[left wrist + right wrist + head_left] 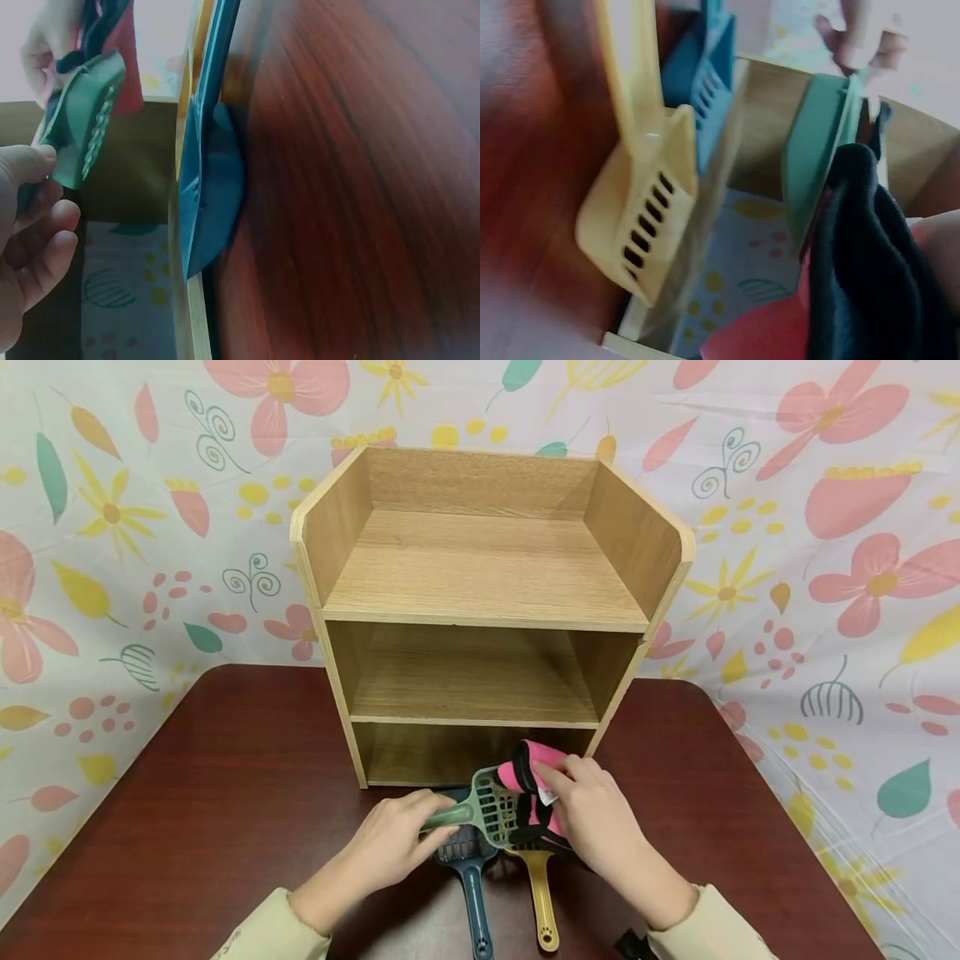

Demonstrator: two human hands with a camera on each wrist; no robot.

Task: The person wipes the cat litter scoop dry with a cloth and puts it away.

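My left hand point(393, 843) grips the handle of a green slotted litter scoop point(480, 810), its head pointing right. In the left wrist view the green scoop point(90, 112) is raised off the table, thumb and fingers at its handle. My right hand point(596, 810) pinches a pink fabric piece with black trim point(551, 752) and a small white tag, which overlaps the scoop's head. In the right wrist view its black edging point(862, 247) sits right beside the green scoop point(817, 150). A blue scoop point(474, 902) and a yellow scoop point(542, 902) lie below the hands.
A wooden shelf unit point(480, 568) with a top tray and two lower compartments stands behind the hands on the dark red-brown table point(247, 777). The blue and yellow scoops' heads lie toward its base. A flowered cloth point(825, 610) hangs behind. A small black object point(633, 943) shows by the right sleeve.
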